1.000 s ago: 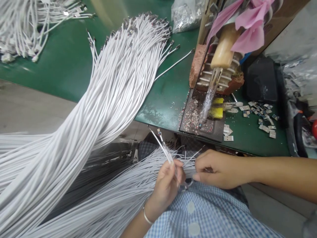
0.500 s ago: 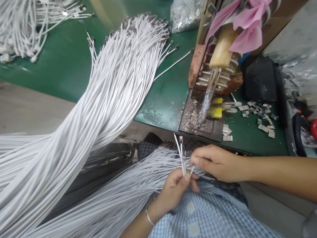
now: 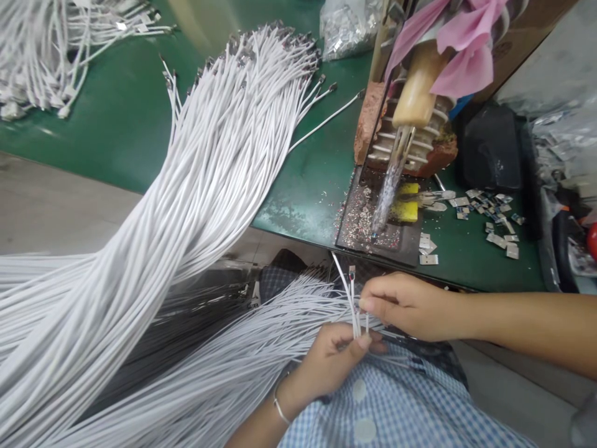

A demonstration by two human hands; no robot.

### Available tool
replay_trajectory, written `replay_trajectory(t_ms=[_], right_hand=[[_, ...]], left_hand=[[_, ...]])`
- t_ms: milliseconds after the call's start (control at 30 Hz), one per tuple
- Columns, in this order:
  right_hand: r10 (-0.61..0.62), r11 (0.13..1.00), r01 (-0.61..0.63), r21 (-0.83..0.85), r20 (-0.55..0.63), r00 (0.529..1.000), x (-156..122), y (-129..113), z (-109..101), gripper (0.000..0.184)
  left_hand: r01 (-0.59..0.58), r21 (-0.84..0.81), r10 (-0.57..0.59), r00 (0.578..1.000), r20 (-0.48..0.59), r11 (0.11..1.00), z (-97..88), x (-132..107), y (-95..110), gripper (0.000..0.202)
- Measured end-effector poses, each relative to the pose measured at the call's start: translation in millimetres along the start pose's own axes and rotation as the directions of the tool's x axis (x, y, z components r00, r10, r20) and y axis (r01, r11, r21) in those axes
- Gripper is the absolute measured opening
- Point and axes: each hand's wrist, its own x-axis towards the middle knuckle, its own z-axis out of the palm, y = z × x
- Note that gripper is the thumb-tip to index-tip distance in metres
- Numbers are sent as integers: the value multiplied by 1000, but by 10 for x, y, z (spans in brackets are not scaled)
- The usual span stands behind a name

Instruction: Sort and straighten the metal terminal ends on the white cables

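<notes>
As the left grip, shifted rightward, pinches white cables, what the right grip holds is unclear.

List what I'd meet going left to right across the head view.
Heaped white cables at upper left → dark-tipped ends of the thick white cable bundle → bare left hand gripping slim white cables → bare right hand → black box-shaped object → round red object.

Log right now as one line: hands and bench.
left hand: holding white cables | right hand: close at one cable's end | large cable bundle: draped over green bench | wooden-handled tool: untouched
</notes>
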Motion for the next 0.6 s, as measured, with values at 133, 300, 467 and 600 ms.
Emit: replay_trajectory(t_ms=[133, 300, 467, 600], right_hand=[[17, 1000, -17, -23, -19, 1000, 5, 4, 9, 25], [46, 994, -51, 98, 44, 998, 5, -7, 12, 19], [57, 990, -61, 123, 38, 998, -4, -21, 1, 18], [21, 1000, -21, -2, -27, 999, 4, -2, 9, 22]], left_hand=[[26, 10, -26, 999, 43, 1000, 10, 11, -5, 29], [-73, 64, 68, 994, 83, 995, 9, 30, 84, 32], [-119, 176, 103, 990, 97, 977, -3, 27, 121, 34], [-159, 259, 119, 979, 164, 953, 5, 16, 98, 30]])
